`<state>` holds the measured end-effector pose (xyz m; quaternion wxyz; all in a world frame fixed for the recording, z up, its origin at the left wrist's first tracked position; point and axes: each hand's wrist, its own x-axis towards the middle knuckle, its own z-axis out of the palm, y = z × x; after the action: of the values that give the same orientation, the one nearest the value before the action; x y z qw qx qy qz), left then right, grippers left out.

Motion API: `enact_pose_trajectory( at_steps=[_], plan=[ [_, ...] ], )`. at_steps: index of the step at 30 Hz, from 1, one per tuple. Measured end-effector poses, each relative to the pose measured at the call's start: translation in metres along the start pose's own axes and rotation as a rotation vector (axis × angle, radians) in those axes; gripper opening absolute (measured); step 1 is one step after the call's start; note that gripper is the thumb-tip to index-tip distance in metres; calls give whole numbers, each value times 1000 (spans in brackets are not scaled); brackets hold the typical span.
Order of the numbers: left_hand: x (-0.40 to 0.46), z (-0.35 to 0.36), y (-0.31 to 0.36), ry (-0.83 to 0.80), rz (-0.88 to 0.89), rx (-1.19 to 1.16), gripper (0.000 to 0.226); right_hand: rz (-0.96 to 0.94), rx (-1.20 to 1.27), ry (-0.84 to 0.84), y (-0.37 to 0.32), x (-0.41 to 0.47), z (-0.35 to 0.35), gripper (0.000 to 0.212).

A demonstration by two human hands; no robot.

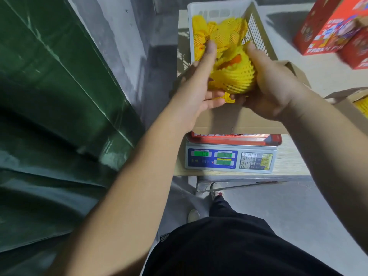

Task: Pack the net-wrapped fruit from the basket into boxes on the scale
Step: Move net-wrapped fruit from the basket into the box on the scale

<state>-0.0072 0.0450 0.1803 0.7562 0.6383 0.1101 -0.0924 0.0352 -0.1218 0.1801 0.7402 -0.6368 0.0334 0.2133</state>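
Observation:
A fruit in yellow foam net (pixel 236 76) is held between both hands above the open cardboard box (pixel 239 120). My left hand (pixel 199 84) presses its left side with fingers stretched toward the basket. My right hand (pixel 272 86) cups its right side and underside. The box sits on a grey electronic scale (pixel 231 159) with lit green displays. Behind the box, a white plastic basket (pixel 258 30) holds several more net-wrapped fruits (pixel 219 34). The inside of the box is mostly hidden by my hands.
Red printed fruit boxes (pixel 334 26) stand at the back right of the table. Another open carton (pixel 350 104) with yellow netting sits at the right edge. A green tarp (pixel 49 96) fills the left. My legs and shoes stand below the table edge.

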Motion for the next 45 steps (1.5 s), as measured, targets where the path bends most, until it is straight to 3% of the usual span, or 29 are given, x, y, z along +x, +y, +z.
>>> enact_pose_trajectory(
  at_steps=[3,9,12,16,18,19,21,22,24,27,30,33,38,42,45],
  plan=[
    [-2,7,-2,-117,22,108,52,-256,-313,242,1,-5,3,40],
    [5,14,-9,-102,5,-107,51,-582,-606,261,5,-3,1,55],
    [12,20,-9,-30,-5,-183,53,-673,-675,306,4,7,3,53],
    [26,26,-5,-67,-27,-228,43,-760,-694,412,-3,21,-6,45],
    [34,27,-3,-69,-4,-238,45,-682,-593,406,-2,29,-7,35],
    [38,29,-2,-84,9,-227,46,-543,-508,347,-3,31,-7,41],
    [43,33,-3,-144,34,-154,51,-165,-240,99,-4,35,-12,67],
    [44,34,-3,-172,53,-80,52,-43,-116,-31,-5,37,-18,66],
    [49,32,-4,-167,117,185,47,-55,-63,-158,-8,40,-30,47],
    [62,14,-5,-62,251,607,56,-355,-273,41,-16,51,-50,33],
    [71,-8,-1,100,255,691,39,-602,-627,250,-25,61,-64,34],
    [73,-16,0,81,238,786,24,-457,-1036,221,-28,66,-76,49],
    [64,-13,-3,-52,259,909,29,-102,-1362,-233,-32,45,-69,55],
    [52,-15,-5,-103,278,928,29,-118,-1537,-36,-29,31,-67,74],
    [45,-15,-2,-139,291,938,29,-5,-1600,86,-25,24,-69,92]
  ],
)
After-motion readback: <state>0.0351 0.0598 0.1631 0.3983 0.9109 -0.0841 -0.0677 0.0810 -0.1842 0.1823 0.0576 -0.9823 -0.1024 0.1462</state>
